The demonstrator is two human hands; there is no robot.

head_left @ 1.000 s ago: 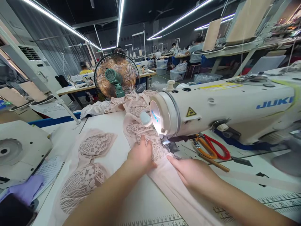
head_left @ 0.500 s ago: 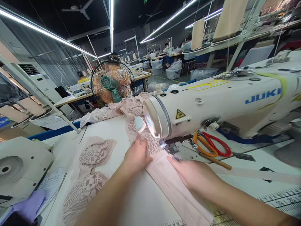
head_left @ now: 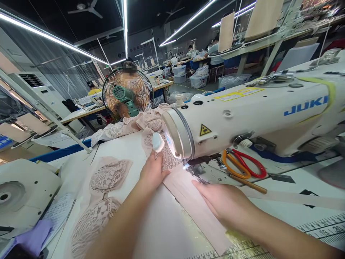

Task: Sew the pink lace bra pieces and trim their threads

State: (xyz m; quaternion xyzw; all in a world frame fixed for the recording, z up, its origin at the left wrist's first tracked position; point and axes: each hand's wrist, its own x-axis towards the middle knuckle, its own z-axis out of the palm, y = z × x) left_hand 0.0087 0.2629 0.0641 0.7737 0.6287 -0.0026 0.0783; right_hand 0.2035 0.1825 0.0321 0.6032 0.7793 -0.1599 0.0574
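Observation:
A pale pink fabric piece (head_left: 198, 205) runs under the needle area of a white sewing machine (head_left: 258, 118); its far part is patterned lace (head_left: 172, 160). My left hand (head_left: 152, 171) rests on the lace's left side with fingers extended forward and thumb apart, just below a small white rounded attachment (head_left: 158, 142). At the fabric's right edge, close to the presser foot, my right hand (head_left: 223, 198) has its thumb on top and the other fingers mostly hidden, gripping the cloth. The needle itself is hard to make out.
Two lace cup pieces (head_left: 110, 176) lie on the table at left. Orange-handled and red-handled scissors (head_left: 249, 163) lie under the machine arm. A heap of pink lace garments (head_left: 145, 118) sits at the table's back edge, before a fan (head_left: 128, 93). A second machine (head_left: 24, 194) stands left.
My left hand has shifted slightly left and forward on the lace. The near end of the fabric has drawn away from me and to the left; my right hand stays by the presser foot.

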